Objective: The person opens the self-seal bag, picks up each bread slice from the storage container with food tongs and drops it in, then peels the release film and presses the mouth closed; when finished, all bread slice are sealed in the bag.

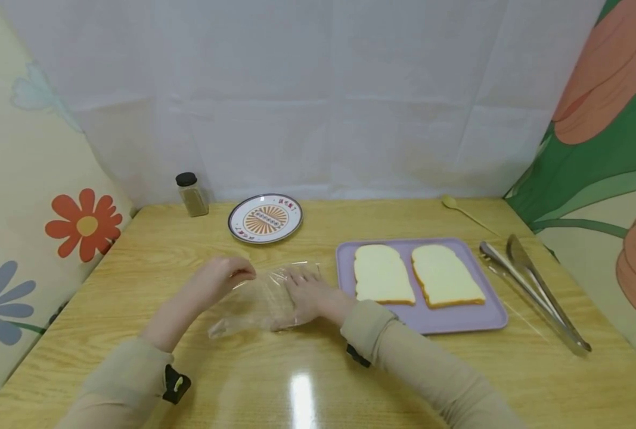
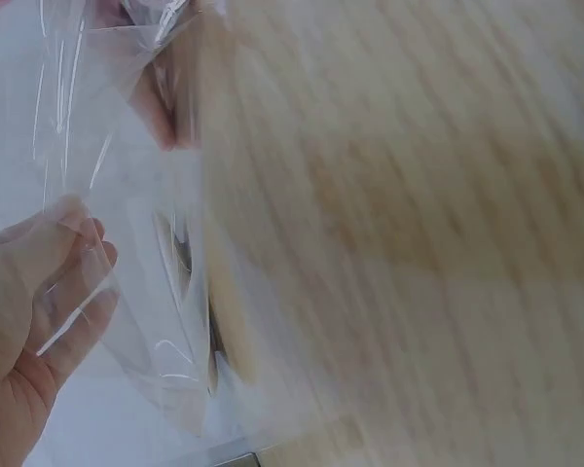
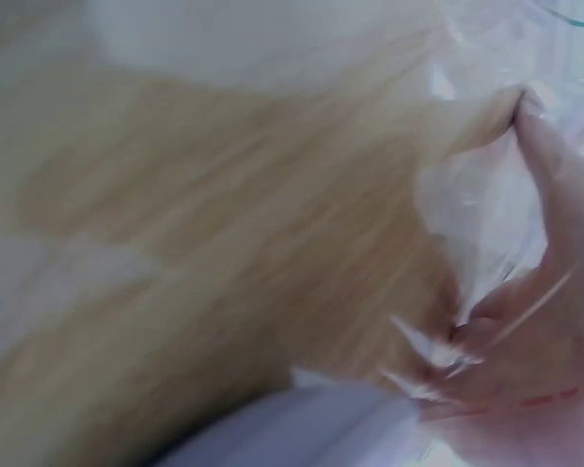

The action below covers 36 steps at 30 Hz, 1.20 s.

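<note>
A clear plastic bag (image 1: 250, 307) lies crumpled on the wooden table between the two hands. My left hand (image 1: 223, 275) is raised at the bag's left side. In the left wrist view, its thumb and fingertips (image 2: 70, 216) pinch the thin film. My right hand (image 1: 308, 297) rests on the bag's right part with its fingers spread. Seen from the right wrist, the thumb and a finger (image 3: 555, 185) of this hand stand apart, with film around them. Whether the right hand is inside or on top of the bag, I cannot tell.
Right of the hands, a purple tray (image 1: 419, 325) holds two bread slices (image 1: 384, 274). Metal tongs (image 1: 537, 292) lie beyond it, with a yellow spoon (image 1: 450, 202) behind. A patterned plate (image 1: 265, 218) and a black-capped spice jar (image 1: 193, 196) stand at the back.
</note>
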Motion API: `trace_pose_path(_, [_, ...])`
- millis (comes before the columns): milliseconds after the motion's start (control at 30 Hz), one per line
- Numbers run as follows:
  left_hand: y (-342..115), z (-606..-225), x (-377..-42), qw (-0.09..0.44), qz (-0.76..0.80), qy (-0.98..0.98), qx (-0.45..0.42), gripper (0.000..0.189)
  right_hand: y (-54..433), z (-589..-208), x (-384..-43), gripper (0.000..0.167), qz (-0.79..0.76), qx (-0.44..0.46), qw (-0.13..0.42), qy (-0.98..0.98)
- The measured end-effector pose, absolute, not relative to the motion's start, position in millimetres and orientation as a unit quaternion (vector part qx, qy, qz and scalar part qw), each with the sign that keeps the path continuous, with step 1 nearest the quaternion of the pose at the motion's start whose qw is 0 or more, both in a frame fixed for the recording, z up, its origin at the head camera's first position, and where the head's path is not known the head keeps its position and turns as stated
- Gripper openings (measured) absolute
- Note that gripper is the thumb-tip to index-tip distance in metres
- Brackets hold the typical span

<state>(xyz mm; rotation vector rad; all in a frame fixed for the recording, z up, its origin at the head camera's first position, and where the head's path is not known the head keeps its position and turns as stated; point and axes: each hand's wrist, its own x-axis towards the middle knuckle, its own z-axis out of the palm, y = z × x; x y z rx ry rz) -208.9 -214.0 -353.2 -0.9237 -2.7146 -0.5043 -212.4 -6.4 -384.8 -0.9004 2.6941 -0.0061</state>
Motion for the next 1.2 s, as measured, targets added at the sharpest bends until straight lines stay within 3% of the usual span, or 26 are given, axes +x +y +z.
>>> trace_pose_path(233, [-211.6, -347.4, -212.5, 0.109, -0.194, -0.923, -0.314, 0.003, -8.8, -380.0, -206.2, 0.107, 0.023, -0.284, 0.180, 0.941])
trace_pose_path(433, [-205.6, -344.7, -211.6, 0.081, -0.136, -0.933, -0.324, 0.009, -8.2, -379.3, -202.5, 0.104, 0.023, -0.290, 0.163, 0.943])
trace_pose_path(600, [-195.8, -346.0, -211.7, 0.031, -0.153, -0.933, -0.325, 0.032, -7.4, -378.9, -202.3, 0.103, 0.018, -0.297, 0.159, 0.941])
trace_pose_path(733, [-187.3, -348.8, -211.3, 0.021, -0.178, -0.926, -0.333, 0.047, -7.6, -380.3, -203.7, 0.104, 0.018, -0.301, 0.142, 0.943])
trace_pose_path(833, [-182.7, -351.5, -212.3, 0.034, -0.189, -0.912, -0.361, 0.040, -8.0, -383.0, -205.9, 0.107, 0.019, -0.302, 0.125, 0.945])
trace_pose_path(1000, [-181.2, -351.6, -216.8, 0.054, -0.208, -0.897, -0.386, 0.007, -6.1, -386.5, -210.5, 0.106, -0.004, -0.307, 0.110, 0.945])
trace_pose_path(1200, [-188.6, -344.3, -217.9, 0.041, -0.211, -0.914, -0.345, 0.012, 8.7, -387.3, -217.1, 0.096, -0.058, -0.355, 0.108, 0.927])
